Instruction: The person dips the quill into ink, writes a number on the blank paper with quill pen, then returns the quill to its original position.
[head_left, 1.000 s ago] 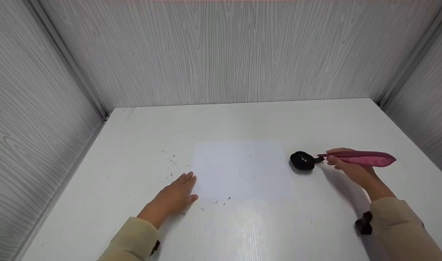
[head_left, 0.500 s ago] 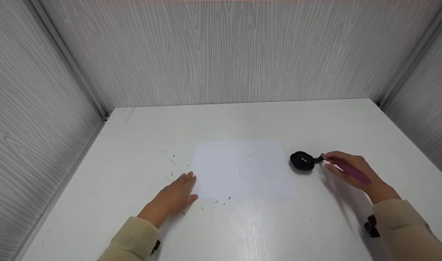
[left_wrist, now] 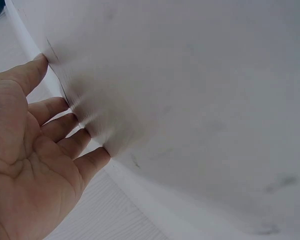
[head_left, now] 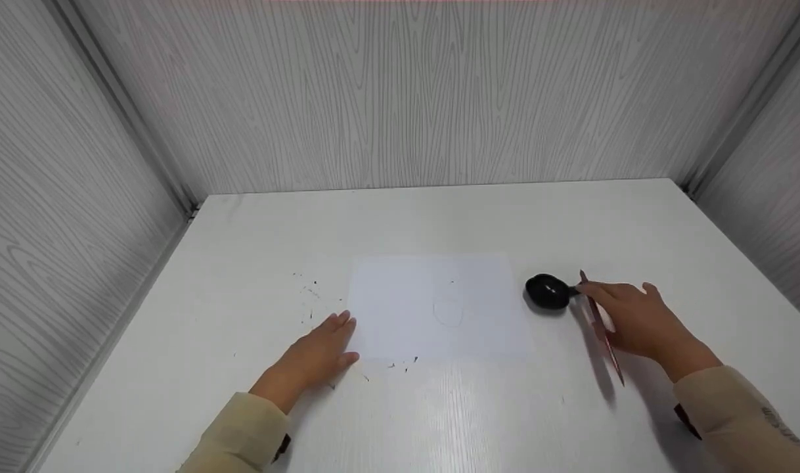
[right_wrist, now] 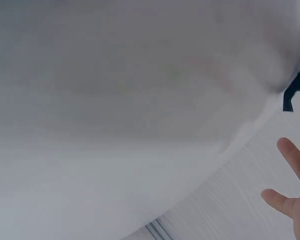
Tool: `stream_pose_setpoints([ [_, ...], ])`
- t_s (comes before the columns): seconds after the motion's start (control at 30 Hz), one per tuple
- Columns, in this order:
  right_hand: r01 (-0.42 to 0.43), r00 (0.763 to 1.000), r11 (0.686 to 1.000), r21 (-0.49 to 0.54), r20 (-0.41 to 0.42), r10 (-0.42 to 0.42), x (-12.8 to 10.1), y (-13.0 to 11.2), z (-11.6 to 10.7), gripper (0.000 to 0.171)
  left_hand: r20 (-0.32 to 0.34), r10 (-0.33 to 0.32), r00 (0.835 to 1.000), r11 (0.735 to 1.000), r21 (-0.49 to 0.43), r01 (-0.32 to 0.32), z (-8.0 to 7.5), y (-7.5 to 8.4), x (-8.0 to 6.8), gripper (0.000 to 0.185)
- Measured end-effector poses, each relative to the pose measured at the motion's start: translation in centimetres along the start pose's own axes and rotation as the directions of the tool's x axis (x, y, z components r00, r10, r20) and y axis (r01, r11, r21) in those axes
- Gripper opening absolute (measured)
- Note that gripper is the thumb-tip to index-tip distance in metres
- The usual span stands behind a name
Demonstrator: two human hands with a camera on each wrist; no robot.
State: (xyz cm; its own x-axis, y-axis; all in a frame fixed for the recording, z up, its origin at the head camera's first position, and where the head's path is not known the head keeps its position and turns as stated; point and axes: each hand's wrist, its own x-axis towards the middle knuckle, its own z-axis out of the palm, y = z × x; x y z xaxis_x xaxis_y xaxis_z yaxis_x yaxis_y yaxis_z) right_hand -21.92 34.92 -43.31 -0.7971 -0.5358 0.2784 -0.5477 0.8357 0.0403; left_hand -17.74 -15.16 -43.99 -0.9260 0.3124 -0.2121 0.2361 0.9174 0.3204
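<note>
A white sheet of paper (head_left: 439, 305) with a faint oval drawn on it lies mid-table. My left hand (head_left: 318, 355) rests flat at its near left corner, fingers straight; the left wrist view shows those fingertips (left_wrist: 65, 130) pressed on the white surface. A small black inkwell (head_left: 546, 292) stands just right of the sheet. My right hand (head_left: 626, 315) is beside it and holds a pink feather quill (head_left: 600, 328), seen edge-on, nib end by the inkwell and feather end toward me. The right wrist view shows only fingertips (right_wrist: 290, 155), blurred.
The white table (head_left: 439, 217) is boxed in by grey wood-grain walls (head_left: 406, 92) at the back and both sides. Small dark ink specks (head_left: 308, 289) dot the table left of the paper and along its near edge.
The quill has swung from lying sideways to the right to pointing toward me, edge-on. My right hand turned and lowered beside the inkwell. My left hand stayed still.
</note>
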Motion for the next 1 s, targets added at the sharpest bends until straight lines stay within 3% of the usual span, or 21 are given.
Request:
stream_pose_setpoints([
  [0.17,0.035,0.997,0.996,-0.08,0.076,-0.029,0.0,-0.37,0.12,0.068,-0.019,0.004,1.0,1.0,0.001,-0.004,-0.07,0.21,-0.2,0.063],
  [0.4,0.02,0.986,0.994,-0.104,0.167,-0.002,0.09,-0.4,0.31,0.058,-0.023,0.003,1.0,1.0,0.012,-0.003,0.05,0.16,-0.28,0.063],
  [0.67,0.105,0.989,0.991,-0.085,0.11,-0.096,-0.03,-0.01,0.88,0.056,-0.017,-0.014,1.0,1.0,-0.002,0.013,0.23,0.1,-0.15,0.064],
  [1.0,0.082,0.985,0.993,-0.085,0.157,-0.068,-0.11,-0.42,0.71,0.046,-0.021,-0.011,1.0,1.0,0.003,0.011,0.26,0.26,-0.18,0.064],
])
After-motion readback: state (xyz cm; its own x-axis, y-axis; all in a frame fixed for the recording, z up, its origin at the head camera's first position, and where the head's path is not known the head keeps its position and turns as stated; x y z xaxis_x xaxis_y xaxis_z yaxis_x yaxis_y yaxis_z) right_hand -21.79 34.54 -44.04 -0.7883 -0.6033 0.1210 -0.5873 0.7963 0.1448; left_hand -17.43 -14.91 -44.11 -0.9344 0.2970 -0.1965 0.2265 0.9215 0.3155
